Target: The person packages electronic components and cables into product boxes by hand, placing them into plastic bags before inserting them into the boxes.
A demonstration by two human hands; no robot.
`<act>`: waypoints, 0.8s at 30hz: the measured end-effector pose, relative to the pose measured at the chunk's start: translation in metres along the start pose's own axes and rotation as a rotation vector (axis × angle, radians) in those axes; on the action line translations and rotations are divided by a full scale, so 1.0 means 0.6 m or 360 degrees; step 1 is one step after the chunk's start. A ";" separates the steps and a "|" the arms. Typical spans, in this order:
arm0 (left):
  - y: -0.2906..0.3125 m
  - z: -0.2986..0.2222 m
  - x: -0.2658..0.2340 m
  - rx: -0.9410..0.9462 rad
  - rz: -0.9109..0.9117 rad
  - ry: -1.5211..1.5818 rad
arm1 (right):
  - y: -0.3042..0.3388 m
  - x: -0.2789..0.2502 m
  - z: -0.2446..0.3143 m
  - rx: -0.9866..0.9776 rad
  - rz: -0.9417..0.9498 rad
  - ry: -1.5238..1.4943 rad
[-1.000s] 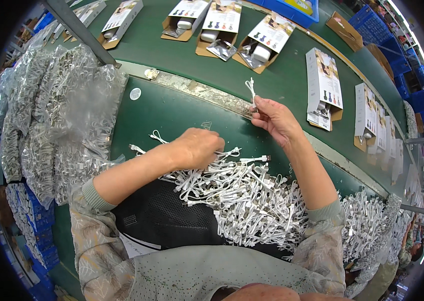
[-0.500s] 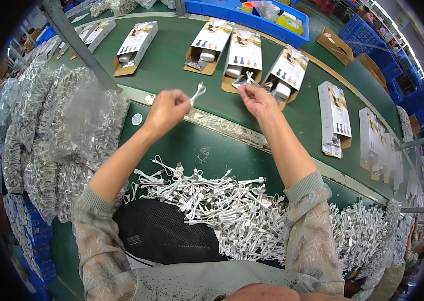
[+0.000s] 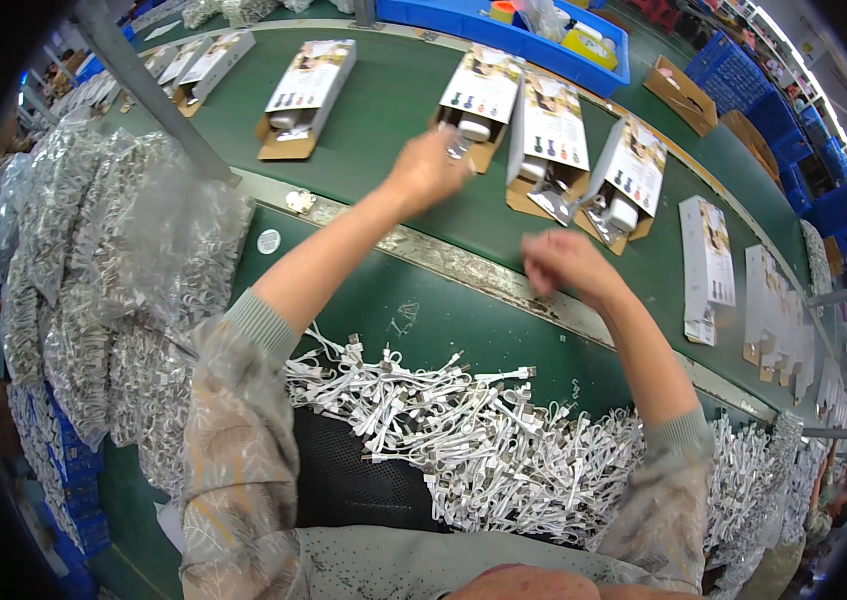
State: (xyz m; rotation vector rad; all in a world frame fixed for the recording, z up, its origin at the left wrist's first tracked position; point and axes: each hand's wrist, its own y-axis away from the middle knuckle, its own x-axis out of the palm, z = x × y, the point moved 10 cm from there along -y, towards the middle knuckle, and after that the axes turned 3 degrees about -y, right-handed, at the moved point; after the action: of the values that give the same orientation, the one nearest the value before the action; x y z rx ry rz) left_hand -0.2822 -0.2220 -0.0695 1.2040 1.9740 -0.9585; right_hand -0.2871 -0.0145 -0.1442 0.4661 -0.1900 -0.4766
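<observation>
My left hand [image 3: 428,172] reaches to the open near end of a white printed box [image 3: 484,85], its fingers closed. A small white bit of a short USB cable shows at the fingertips; the rest is hidden. Beside them a clear bag [image 3: 460,146] and a white rounded item [image 3: 474,127] stick out of the box. My right hand [image 3: 568,262] is over the belt's near edge, blurred, fingers curled; nothing shows in it. Before it stand two more open boxes, one in the middle [image 3: 551,115] and one to the right [image 3: 635,165], with silvery bags and white items at their mouths.
A pile of white USB cables [image 3: 503,440] lies in front of me, by a black mesh thing [image 3: 358,475]. Plastic bags of cables [image 3: 73,290] are heaped left, near a metal post [image 3: 148,90]. More boxes sit along the green belt [image 3: 383,100]. A blue tray [image 3: 443,18] stands beyond.
The boxes have shifted right along the belt. My left hand has moved right and forward with the cable to a box. My right hand has drawn back from the boxes toward me.
</observation>
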 end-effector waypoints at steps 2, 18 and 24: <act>0.085 -0.079 0.030 0.0055 0.0684 0.0114 | 0.084 0.049 -0.015 0.0075 0.0328 0.0366; 0.333 -0.140 0.002 0.0253 0.1090 -0.0531 | 0.189 0.157 -0.023 -0.0232 0.0248 0.1414; 0.279 -0.018 -0.069 -0.0663 0.0752 0.0715 | 0.181 0.134 -0.007 -0.0187 0.0245 0.1004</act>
State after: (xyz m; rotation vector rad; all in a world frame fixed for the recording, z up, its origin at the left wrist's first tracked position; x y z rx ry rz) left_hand -0.1151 -0.1787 -0.0740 1.6202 1.9368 -0.0327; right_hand -0.1725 0.0340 -0.0911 0.4618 0.4057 -0.1718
